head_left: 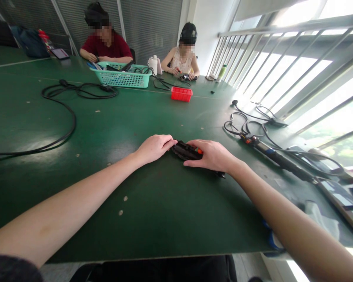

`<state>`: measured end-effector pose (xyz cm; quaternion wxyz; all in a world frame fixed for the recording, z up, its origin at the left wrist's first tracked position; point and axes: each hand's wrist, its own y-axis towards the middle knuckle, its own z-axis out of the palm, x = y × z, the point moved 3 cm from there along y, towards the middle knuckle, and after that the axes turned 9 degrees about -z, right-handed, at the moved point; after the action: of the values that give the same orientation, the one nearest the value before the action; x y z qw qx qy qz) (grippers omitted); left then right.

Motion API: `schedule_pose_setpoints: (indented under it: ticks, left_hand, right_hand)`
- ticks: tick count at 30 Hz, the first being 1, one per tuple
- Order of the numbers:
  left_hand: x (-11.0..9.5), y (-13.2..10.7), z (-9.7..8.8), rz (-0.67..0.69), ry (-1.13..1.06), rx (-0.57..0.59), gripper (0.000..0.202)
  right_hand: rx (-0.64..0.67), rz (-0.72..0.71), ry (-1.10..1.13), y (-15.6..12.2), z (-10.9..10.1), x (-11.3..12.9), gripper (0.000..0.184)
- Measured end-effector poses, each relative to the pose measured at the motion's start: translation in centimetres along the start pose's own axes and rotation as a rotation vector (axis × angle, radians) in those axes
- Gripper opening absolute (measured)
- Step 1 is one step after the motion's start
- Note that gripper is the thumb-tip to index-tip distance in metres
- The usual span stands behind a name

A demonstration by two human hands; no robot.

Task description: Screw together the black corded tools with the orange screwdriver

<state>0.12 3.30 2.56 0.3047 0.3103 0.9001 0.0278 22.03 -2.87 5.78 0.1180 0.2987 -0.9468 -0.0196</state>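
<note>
A long black plastic casing (184, 150) lies at a slant on the green table, between my two hands. Its inner side seems to face up, but small details cannot be made out. My right hand (208, 154) is closed around its middle, thumb on the near side and fingers on the far side. A small orange part (199, 150) shows beneath those fingers. At the casing's left end, my left hand (157, 148) pinches with thumb and forefinger together. The casing's other end sticks out below my right palm.
A black tool with a cord (270, 152) lies at right, near the railing (253, 58). Farther off are a red box (181, 94) and a turquoise basket (123, 79) holding tools. A black cable (73, 117) loops at left. Two people sit across the green table (129, 113).
</note>
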Motion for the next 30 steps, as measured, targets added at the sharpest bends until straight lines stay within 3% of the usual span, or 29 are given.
schedule_pose_setpoints:
  ticks: [3, 11, 14, 18, 23, 27, 28, 30]
  left_hand:
    - [-0.1, 0.0, -0.1, -0.026, 0.002, -0.009, 0.045]
    - [-0.4, -0.3, -0.7, -0.111, -0.162, 0.023, 0.055]
    - [-0.2, -0.2, -0.7, -0.117, -0.207, 0.031, 0.054]
    - [0.0, -0.2, -0.5, -0.096, -0.1, 0.06, 0.053]
    - [-1.5, -0.8, -0.1, 0.103, 0.113, 0.139, 0.075]
    - [-3.1, -1.5, 0.8, 0.231, 0.118, 0.299, 0.067]
    - [-3.2, -1.6, 0.9, 0.238, 0.11, 0.315, 0.063]
    - [-3.1, -1.6, 1.1, 0.214, 0.1, 0.298, 0.059]
  right_hand:
    - [0.023, 0.008, -0.046, -0.1, -0.3, 0.2, 0.058]
    - [-0.068, -0.049, -0.037, -0.1, -0.8, 0.6, 0.053]
    - [-0.078, 0.0, -0.075, -0.2, -1.4, -0.1, 0.053]
    - [-0.084, 0.231, -0.207, -1.6, -3.1, -4.4, 0.06]
    - [0.17, 0.462, -0.316, -4.8, -4.4, -12.2, 0.063]
    - [0.296, 0.577, -0.247, -7.1, -4.5, -16.2, 0.054]
    - [0.311, 0.608, -0.229, -7.6, -4.6, -16.8, 0.053]
    - [0.219, 0.647, -0.233, -8.6, -5.3, -17.7, 0.054]
